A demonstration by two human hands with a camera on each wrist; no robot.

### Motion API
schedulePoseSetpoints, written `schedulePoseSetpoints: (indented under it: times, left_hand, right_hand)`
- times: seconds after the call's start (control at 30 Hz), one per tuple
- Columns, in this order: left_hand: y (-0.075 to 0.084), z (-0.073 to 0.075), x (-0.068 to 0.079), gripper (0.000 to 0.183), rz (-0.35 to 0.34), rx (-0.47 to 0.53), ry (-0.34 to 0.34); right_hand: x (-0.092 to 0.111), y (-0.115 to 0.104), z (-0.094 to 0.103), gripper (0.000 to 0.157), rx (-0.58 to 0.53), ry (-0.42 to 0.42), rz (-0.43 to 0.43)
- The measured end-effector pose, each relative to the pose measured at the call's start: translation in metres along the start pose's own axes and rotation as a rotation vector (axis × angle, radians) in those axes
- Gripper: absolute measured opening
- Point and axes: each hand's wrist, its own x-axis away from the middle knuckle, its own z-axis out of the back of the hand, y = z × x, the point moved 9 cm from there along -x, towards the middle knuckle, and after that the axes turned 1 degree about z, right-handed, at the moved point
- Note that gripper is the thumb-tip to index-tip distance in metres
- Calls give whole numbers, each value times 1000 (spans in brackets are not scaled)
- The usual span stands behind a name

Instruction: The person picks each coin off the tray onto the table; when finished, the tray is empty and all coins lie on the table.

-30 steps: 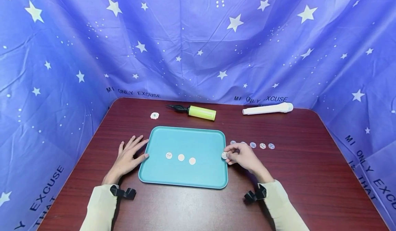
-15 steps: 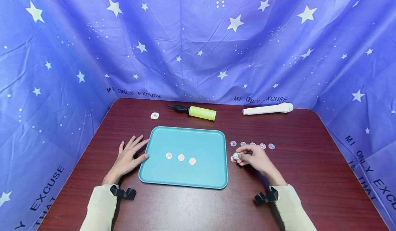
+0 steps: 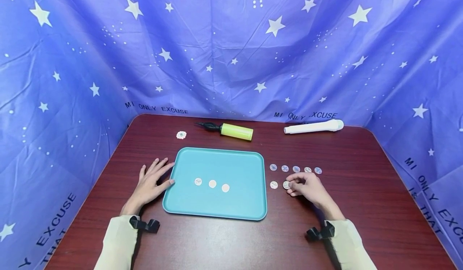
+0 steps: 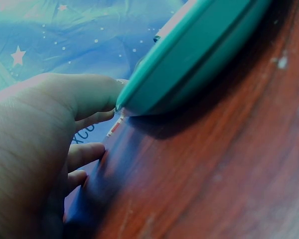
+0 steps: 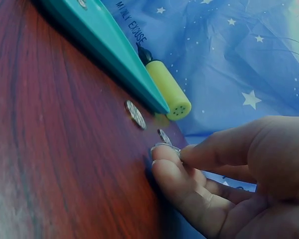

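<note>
My right hand (image 3: pixel 307 187) pinches a small round patterned disc (image 3: pixel 286 185) between thumb and fingertips, right of the tray and at or just above the table; the right wrist view shows the disc's rim (image 5: pixel 172 148) at the fingertips. A similar disc (image 3: pixel 273 185) lies just left of that hand. Behind the hand runs a row of several discs (image 3: pixel 285 168). My left hand (image 3: pixel 149 185) lies spread at the left edge of the teal tray (image 3: pixel 217 205), thumb on its rim. On the tray lie three discs, one patterned (image 3: pixel 197 181) and two plain pale (image 3: pixel 212 184).
A yellow and black hand pump (image 3: pixel 236 131) lies behind the tray, with a scalloped white piece (image 3: pixel 181 135) to its left. At the back right is a white stick-like object (image 3: pixel 312 127) with a rounded end. Starry blue cloth (image 3: pixel 231 77) hangs around the table (image 3: pixel 361 205).
My right hand has moved right from the tray's right edge, holding a disc. A disc now shows uncovered on the table beside the tray. The left hand has stayed still.
</note>
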Motion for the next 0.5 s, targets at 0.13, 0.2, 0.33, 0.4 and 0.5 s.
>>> schedulePoseSetpoints:
  times: [0.13, 0.2, 0.33, 0.4, 0.5]
  left_hand:
    - [0, 0, 0, 63, 2, 3, 1]
    - [0, 0, 0, 63, 2, 3, 0]
    - [0, 0, 0, 63, 0, 3, 0]
    - [1, 0, 0, 62, -2, 3, 0]
    - [1, 1, 1, 62, -4, 4, 3]
  right_hand:
    - [1, 2, 2, 26, 5, 11, -13]
    - [1, 2, 3, 26, 7, 20, -21]
    - [1, 3, 3, 26, 15, 40, -40]
    - [1, 3, 2, 26, 22, 49, -47]
    - [1, 3, 3, 26, 30, 58, -52]
